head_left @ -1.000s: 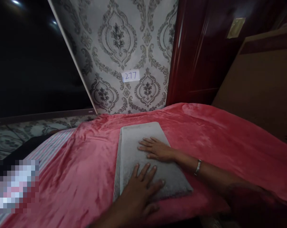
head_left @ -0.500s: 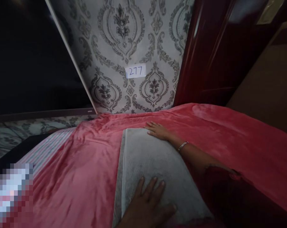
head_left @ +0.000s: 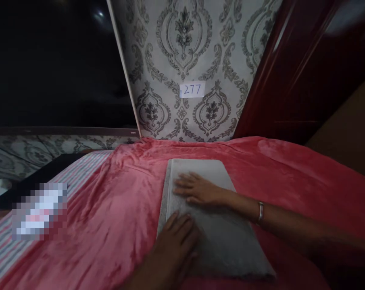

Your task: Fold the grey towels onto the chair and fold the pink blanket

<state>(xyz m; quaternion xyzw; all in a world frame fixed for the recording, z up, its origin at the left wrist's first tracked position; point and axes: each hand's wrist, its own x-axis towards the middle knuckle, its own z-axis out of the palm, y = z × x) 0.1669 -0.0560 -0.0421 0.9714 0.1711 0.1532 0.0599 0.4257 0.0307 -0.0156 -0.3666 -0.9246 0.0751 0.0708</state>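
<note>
Two hands lie flat on a folded grey towel (head_left: 209,225) spread on the pink blanket (head_left: 109,217). The towel's long axis runs from about eleven o'clock, near the patterned wall (head_left: 185,52), down to five o'clock at the near edge of the bed. The right hand (head_left: 197,189), fingers spread and palm down, presses the far half, its bangle (head_left: 260,211) back at four o'clock. The left hand (head_left: 174,241) rests open on the near left corner, at seven o'clock from the right, and is closer to the body. Neither hand pinches the cloth. A paper label (head_left: 192,89) sits at twelve o'clock.
</note>
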